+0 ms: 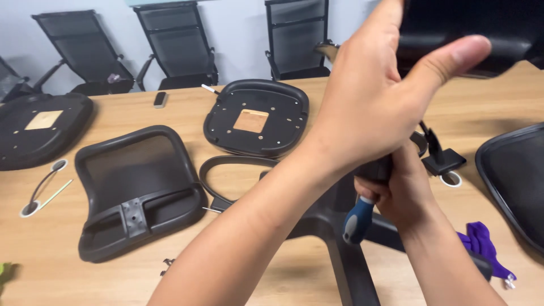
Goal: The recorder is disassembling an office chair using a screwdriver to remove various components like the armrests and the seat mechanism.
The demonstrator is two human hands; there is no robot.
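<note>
Head view: left hand (374, 96) is gripping the edge of a black chair part (470, 28) raised above the wooden table (272, 272), thumb pressing across its front. Right hand (402, 187) is sitting just below the left wrist, fingers closing tight around a screwdriver with a blue-and-grey handle (357, 220); its tip is hidden. Under both hands a black chair base (340, 238) is lying on the table. Left of that base, a mesh backrest (136, 190) is lying flat; behind it, an upturned seat pan (256, 117).
</note>
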